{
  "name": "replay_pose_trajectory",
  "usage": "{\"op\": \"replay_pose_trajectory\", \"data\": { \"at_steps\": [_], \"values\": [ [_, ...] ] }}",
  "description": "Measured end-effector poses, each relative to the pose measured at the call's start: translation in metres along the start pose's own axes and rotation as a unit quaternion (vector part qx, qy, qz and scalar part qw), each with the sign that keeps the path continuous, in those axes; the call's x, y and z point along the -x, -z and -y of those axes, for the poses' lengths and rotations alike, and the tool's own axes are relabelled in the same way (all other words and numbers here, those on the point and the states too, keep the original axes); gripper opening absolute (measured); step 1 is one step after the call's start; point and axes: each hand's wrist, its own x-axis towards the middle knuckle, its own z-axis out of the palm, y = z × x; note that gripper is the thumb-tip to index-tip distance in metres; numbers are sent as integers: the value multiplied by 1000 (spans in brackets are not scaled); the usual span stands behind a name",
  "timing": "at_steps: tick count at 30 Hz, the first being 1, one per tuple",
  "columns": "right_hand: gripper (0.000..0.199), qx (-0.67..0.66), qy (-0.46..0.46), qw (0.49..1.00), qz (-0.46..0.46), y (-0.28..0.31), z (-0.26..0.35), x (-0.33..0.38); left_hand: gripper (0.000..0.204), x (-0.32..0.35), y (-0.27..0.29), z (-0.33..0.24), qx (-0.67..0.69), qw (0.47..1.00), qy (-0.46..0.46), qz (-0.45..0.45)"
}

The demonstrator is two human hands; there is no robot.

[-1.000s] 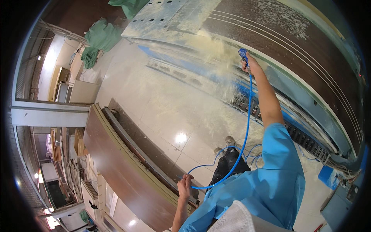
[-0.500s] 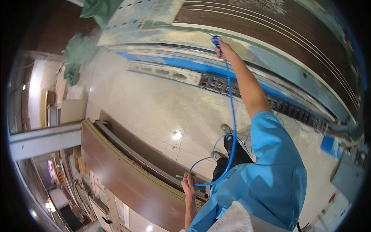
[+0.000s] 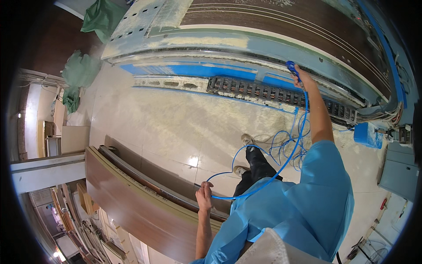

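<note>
Our right hand (image 3: 302,78) is wrapped round a blue air gun (image 3: 291,66), arm out over the edge of the machine (image 3: 281,51), presumably to keep it clear of us. Left hand (image 3: 204,195) pinches the blue hose (image 3: 304,121) beside the brown panel stack (image 3: 145,200), likely controlling slack. Hose sags between both hands; spare loops lie on the dusty floor (image 3: 176,127) by our feet.

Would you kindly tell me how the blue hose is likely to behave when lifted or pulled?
The blue hose is probably flexible yet springy, since it bows smoothly between the left hand and right hand. It is likely light, being thin for its length. It may snag, because it overlaps itself on the floor.
</note>
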Motion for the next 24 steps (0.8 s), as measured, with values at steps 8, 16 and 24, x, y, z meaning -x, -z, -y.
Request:
{"op": "replay_pose_trajectory", "data": {
  "at_steps": [8, 16, 24],
  "values": [
    [76, -73, -11, 996, 46, -90, 21, -26, 40, 45, -7, 6, 33, 998, 6, -47],
    [73, -103, 20, 988, 112, -174, 59, -76, 41, 40, -17, -12, 72, 991, 47, -99],
    [73, -458, 70, 860, -216, -27, 118, -95, 44, -10, -25, -44, 82, 994, 8, -70]
  ]
}}
